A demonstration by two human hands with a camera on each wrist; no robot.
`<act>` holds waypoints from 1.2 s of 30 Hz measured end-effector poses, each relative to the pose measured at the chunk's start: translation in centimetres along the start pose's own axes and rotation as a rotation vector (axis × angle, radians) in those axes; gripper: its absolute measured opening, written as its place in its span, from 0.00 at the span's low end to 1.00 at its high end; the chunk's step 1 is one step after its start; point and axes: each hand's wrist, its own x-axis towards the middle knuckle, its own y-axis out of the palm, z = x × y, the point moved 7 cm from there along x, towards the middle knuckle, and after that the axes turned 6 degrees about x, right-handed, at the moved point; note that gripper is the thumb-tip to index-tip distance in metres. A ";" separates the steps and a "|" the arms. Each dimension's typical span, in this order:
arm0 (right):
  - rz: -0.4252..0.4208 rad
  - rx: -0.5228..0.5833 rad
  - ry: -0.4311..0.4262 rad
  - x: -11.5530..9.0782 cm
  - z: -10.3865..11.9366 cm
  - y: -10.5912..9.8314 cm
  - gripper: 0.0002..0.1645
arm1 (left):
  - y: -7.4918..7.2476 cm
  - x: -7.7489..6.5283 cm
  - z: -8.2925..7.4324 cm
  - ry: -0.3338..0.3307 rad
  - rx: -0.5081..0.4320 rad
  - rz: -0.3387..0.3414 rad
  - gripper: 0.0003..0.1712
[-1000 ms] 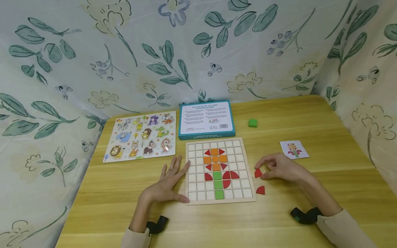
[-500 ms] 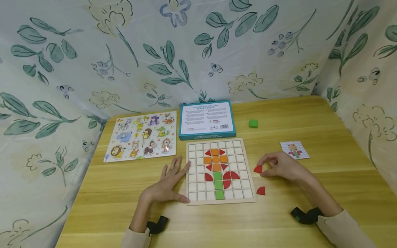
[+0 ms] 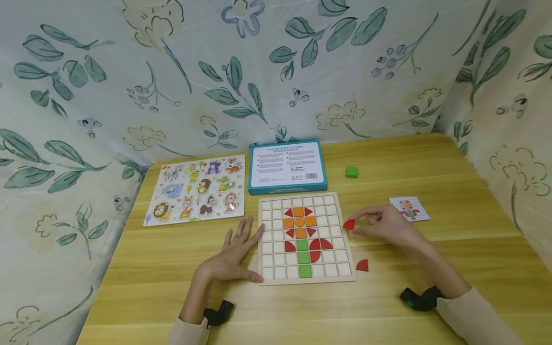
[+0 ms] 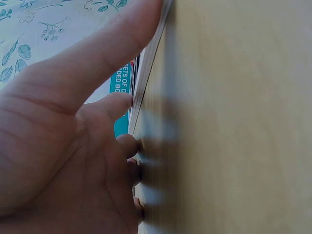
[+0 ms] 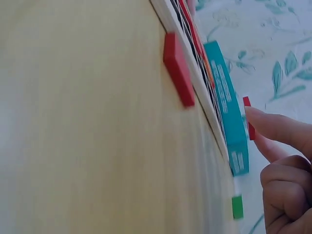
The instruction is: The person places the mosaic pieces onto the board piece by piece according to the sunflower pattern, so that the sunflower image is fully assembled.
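In the head view, my right hand [image 3: 390, 226] pinches a red quarter-circle piece [image 3: 349, 224] between thumb and forefinger at the right edge of the wooden grid board [image 3: 276, 282]. The right wrist view shows that piece raised off the table. On the board, orange squares and red triangles sit above a column of green squares [image 3: 304, 257], with red quarter-circles on both sides of it. My left hand [image 3: 233, 254] lies with fingers spread, thumb and forefinger touching the board's left edge. A second red quarter-circle [image 3: 362, 265] lies on the table by the board's right side.
A small pattern card [image 3: 409, 209] lies right of the board, partly behind my right hand. Further back are a green block [image 3: 351, 171] and a teal-edged box [image 3: 287, 166]. An animal puzzle [image 3: 196, 189] lies at the left. A patterned cloth [image 3: 276, 72] hangs behind the table.
My right hand has lifted the pinched red quarter-circle and moved it up and left, to the board's right edge. The left hand and the pieces on the board have stayed put.
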 end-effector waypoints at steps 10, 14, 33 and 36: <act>0.100 0.058 -0.019 2.1 4.7 8.2 0.16 | 0.1 -0.2 0.1 -0.001 0.000 0.011 0.72; 0.129 0.038 -0.042 3.0 5.8 11.6 0.13 | 0.0 -0.2 0.1 0.002 0.008 0.010 0.71; 0.195 -0.011 -0.128 4.4 7.4 16.2 0.10 | 0.0 0.0 0.0 0.002 0.012 0.004 0.71; 0.193 -0.008 -0.119 4.4 7.4 16.2 0.10 | 0.0 0.0 0.0 0.003 0.007 -0.001 0.70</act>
